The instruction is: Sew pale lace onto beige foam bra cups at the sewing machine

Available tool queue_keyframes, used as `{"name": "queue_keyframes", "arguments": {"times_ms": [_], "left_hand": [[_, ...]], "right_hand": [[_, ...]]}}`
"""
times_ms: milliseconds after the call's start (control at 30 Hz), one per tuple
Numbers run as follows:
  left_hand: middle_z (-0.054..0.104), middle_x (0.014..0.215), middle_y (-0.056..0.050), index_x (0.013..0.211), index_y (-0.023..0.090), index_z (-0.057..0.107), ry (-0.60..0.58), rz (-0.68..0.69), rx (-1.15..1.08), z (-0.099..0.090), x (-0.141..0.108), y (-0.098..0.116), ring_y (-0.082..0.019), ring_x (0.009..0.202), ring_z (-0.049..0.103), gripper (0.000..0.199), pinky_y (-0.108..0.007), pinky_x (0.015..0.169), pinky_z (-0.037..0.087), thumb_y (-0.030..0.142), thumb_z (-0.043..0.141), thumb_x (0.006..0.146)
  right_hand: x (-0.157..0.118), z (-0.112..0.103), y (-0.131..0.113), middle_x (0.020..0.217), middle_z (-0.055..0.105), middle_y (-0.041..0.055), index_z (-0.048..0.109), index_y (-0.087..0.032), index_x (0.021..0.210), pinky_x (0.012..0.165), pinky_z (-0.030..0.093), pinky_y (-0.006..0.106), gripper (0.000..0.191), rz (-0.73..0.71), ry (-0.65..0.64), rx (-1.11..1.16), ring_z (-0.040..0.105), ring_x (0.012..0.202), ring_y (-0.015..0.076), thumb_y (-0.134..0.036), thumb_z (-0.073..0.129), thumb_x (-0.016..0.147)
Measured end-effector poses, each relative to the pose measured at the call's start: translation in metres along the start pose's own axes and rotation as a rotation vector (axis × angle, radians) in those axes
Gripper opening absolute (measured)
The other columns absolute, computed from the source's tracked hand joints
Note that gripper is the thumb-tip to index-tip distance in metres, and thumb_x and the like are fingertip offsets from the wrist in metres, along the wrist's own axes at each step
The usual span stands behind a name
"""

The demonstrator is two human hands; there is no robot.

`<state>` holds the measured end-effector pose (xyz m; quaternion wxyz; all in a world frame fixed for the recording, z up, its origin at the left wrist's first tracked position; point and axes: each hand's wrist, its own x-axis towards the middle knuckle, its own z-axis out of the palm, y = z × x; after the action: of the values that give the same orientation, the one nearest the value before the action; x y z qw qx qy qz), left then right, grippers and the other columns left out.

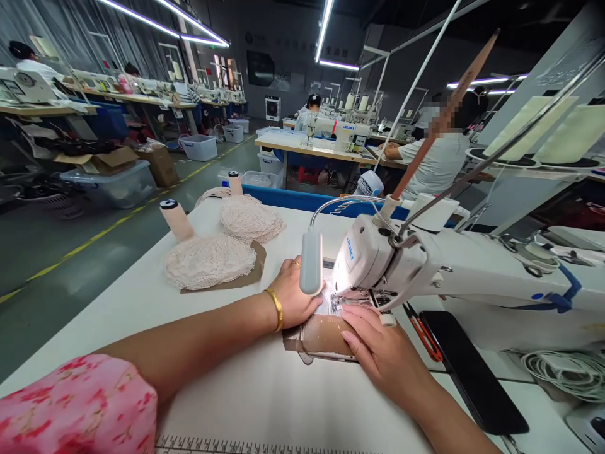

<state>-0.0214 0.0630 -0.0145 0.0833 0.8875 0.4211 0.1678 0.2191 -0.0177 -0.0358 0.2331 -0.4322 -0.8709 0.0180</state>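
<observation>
My left hand [290, 295] lies with fingers stretched on the work at the sewing machine, left of the needle area. A grey lamp head [311, 261] hides some of its fingers. My right hand [378, 340] rests flat, fingers extended, on the right side of the work close to the presser foot [335, 304]. Under the hands is a brown sheet [326, 335], with a small whitish piece of material [323, 308] in the bright light by the needle. The white sewing machine head [366, 252] stands just beyond my right hand.
Two stacks of cream lace pieces [212, 261] [248, 217] lie at the back left beside thread cones [176, 219]. Right of the machine bed are orange-handled snips [428, 340], a black phone [472, 369] and coiled cable [562, 375]. A ruler strip [246, 446] runs along the front.
</observation>
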Motion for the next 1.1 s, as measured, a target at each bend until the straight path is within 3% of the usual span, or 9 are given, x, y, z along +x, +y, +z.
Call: {"name": "queue_keyframes", "arguments": {"times_ms": [167, 267, 467, 667, 1100], "left_hand": [[0.067, 0.114, -0.016, 0.065, 0.017, 0.059, 0.068, 0.193, 0.033, -0.019, -0.037, 0.025, -0.034, 0.107, 0.061, 0.026, -0.054, 0.09, 0.051, 0.024, 0.067, 0.089], [0.069, 0.103, -0.01, 0.072, 0.018, 0.061, 0.049, 0.292, -0.052, -0.02, -0.04, 0.031, -0.027, 0.095, 0.064, 0.021, -0.05, 0.089, 0.049, 0.021, 0.063, 0.093], [0.07, 0.09, -0.004, 0.096, 0.019, 0.069, 0.033, 0.335, -0.127, -0.011, -0.035, 0.022, -0.019, 0.08, 0.063, 0.02, -0.041, 0.085, 0.048, 0.018, 0.05, 0.102], [0.071, 0.091, -0.007, 0.096, 0.02, 0.073, 0.099, 0.397, -0.056, -0.001, -0.038, 0.027, -0.02, 0.079, 0.061, 0.022, -0.039, 0.081, 0.048, 0.017, 0.052, 0.101], [0.07, 0.094, -0.007, 0.1, 0.02, 0.073, 0.059, 0.385, 0.017, -0.001, -0.038, 0.026, -0.021, 0.083, 0.061, 0.016, -0.039, 0.084, 0.046, 0.015, 0.059, 0.097]], "right_hand": [[0.004, -0.004, -0.008, 0.115, 0.076, 0.0122, 0.064, -0.02, 0.135, 0.072, 0.056, 0.037, 0.031, -0.008, 0.006, 0.041, 0.07, 0.098, 0.0271, -0.021, 0.046, 0.109], [0.008, -0.005, -0.011, 0.108, 0.073, 0.0109, 0.067, -0.021, 0.129, 0.064, 0.051, 0.033, 0.029, -0.009, -0.016, 0.054, 0.068, 0.09, 0.0246, -0.018, 0.047, 0.108], [0.008, -0.007, -0.01, 0.098, 0.07, 0.0071, 0.069, -0.022, 0.109, 0.056, 0.038, 0.031, 0.029, 0.024, -0.072, -0.028, 0.054, 0.063, 0.0182, -0.009, 0.044, 0.102], [0.007, -0.007, -0.007, 0.092, 0.068, 0.0062, 0.069, -0.023, 0.106, 0.058, 0.037, 0.031, 0.029, 0.018, -0.039, -0.072, 0.055, 0.069, 0.0199, -0.008, 0.044, 0.101], [0.006, -0.004, -0.005, 0.096, 0.07, 0.0067, 0.069, -0.023, 0.111, 0.059, 0.038, 0.032, 0.031, 0.018, -0.017, -0.074, 0.056, 0.069, 0.0196, -0.009, 0.043, 0.102]]}}
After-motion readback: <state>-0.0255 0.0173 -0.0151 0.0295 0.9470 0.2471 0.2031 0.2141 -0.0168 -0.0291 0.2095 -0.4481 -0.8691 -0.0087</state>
